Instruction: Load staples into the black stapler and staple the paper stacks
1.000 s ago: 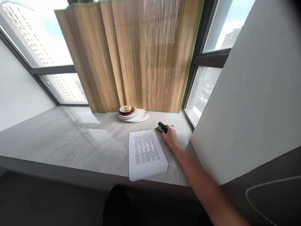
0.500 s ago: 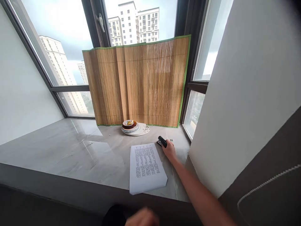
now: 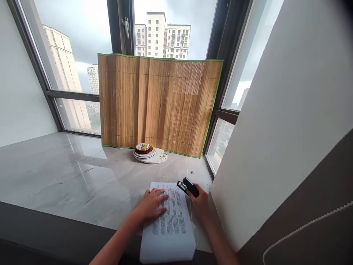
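A stack of printed paper (image 3: pixel 172 221) lies on the grey marble sill, its lower end reaching the front edge. My left hand (image 3: pixel 151 205) rests on its upper left part, fingers spread flat. In my right hand (image 3: pixel 199 198) is a black stapler (image 3: pixel 190 186), gripped at its rear, with its jaws apart near the paper's top right corner. The thumb and fingers of that hand wrap round the stapler.
Stacked plates and small dishes (image 3: pixel 146 155) sit at the back of the sill (image 3: pixel 66 176), before a bamboo mat (image 3: pixel 160 106) leaning on the window. Two tiny dark pieces (image 3: pixel 192 172) lie behind the stapler. A wall (image 3: pixel 264 129) rises at the right.
My left hand has come up from the bottom edge onto the paper and spread out. The stapler has been lifted by my right hand and brought to the paper's top right corner. The view has shifted.
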Available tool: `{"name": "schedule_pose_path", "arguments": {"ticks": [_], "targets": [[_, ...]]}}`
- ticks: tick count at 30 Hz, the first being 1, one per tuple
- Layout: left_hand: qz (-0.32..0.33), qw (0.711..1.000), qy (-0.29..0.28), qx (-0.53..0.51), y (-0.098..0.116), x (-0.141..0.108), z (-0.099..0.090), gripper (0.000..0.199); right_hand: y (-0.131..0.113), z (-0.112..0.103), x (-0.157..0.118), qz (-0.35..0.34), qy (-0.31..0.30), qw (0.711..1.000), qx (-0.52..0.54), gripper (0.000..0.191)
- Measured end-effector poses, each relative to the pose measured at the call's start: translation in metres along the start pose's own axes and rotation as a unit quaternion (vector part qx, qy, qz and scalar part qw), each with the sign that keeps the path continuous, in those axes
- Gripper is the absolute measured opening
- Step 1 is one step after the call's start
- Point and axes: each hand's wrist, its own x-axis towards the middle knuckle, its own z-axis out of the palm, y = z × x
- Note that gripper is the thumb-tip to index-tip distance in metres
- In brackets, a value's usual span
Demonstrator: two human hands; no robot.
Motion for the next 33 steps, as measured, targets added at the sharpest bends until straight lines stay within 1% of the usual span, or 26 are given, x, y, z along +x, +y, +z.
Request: {"name": "schedule_pose_path", "arguments": {"ticks": [1,3,5,7,9,12,14,16,19,21,22,23,25,26,27,28,29,30,31,33], "targets": [[0.022,1.000,0.003,-0.014,0.001,0.003,0.000,0.060,-0.004,-0.001,0.001,0.001,-0.021,1.000,0.019,0.035],[0.071,0.995,0.011,-0.063,-0.004,0.015,-0.003,0.048,-0.010,0.000,0.004,0.003,-0.052,0.998,0.018,0.035],[0.105,0.989,0.023,-0.105,-0.017,0.035,-0.009,0.042,-0.012,0.002,0.006,0.000,-0.075,0.997,-0.002,0.033],[0.114,0.986,0.036,-0.112,-0.034,0.056,-0.014,0.037,-0.012,0.004,0.006,-0.011,-0.099,0.995,-0.007,0.031],[0.105,0.987,0.055,-0.104,-0.048,0.075,-0.016,0.030,-0.009,0.006,0.005,-0.021,-0.120,0.993,-0.001,0.032],[0.090,0.985,0.089,-0.118,-0.061,0.092,-0.011,0.028,-0.004,0.006,0.003,-0.019,-0.122,0.992,-0.009,0.033],[0.075,0.983,0.107,-0.128,-0.066,0.097,-0.005,0.026,-0.002,0.006,0.003,-0.013,-0.118,0.993,-0.025,0.032],[0.039,0.982,0.132,-0.131,-0.069,0.098,0.000,0.026,-0.001,0.009,0.006,0.001,-0.098,0.994,-0.044,0.031],[-0.018,0.971,0.180,-0.159,-0.074,0.102,0.004,0.026,-0.003,0.025,0.020,0.010,-0.071,0.995,-0.073,0.028],[-0.034,0.947,0.231,-0.222,-0.079,0.106,0.004,0.027,-0.006,0.044,0.037,0.001,-0.090,0.993,-0.078,0.024],[-0.057,0.922,0.273,-0.267,-0.083,0.108,0.004,0.026,-0.008,0.055,0.046,-0.004,-0.105,0.992,-0.077,0.022],[-0.094,0.888,0.323,-0.314,-0.087,0.110,0.003,0.023,-0.010,0.067,0.055,-0.005,-0.111,0.991,-0.077,0.021],[-0.186,0.805,0.413,-0.384,-0.095,0.112,0.002,0.017,-0.015,0.091,0.069,-0.002,-0.112,0.990,-0.089,0.019],[-0.221,0.770,0.441,-0.404,-0.100,0.113,0.001,0.017,-0.017,0.101,0.073,0.004,-0.110,0.989,-0.098,0.019],[-0.242,0.747,0.457,-0.417,-0.103,0.113,0.001,0.019,-0.018,0.110,0.072,0.009,-0.108,0.988,-0.107,0.020],[-0.248,0.736,0.464,-0.425,-0.107,0.114,0.001,0.020,-0.019,0.116,0.068,0.011,-0.105,0.988,-0.115,0.021],[-0.246,0.732,0.467,-0.431,-0.109,0.114,0.001,0.021,-0.019,0.119,0.061,0.010,-0.102,0.988,-0.120,0.022],[-0.244,0.727,0.469,-0.438,-0.111,0.114,0.002,0.021,-0.017,0.118,0.051,0.005,-0.098,0.988,-0.123,0.024],[-0.242,0.723,0.470,-0.444,-0.112,0.114,0.002,0.021,-0.015,0.114,0.040,0.000,-0.092,0.988,-0.124,0.025],[-0.236,0.723,0.466,-0.453,-0.112,0.115,0.003,0.021,-0.008,0.095,0.023,0.003,-0.089,0.988,-0.123,0.025]]}}
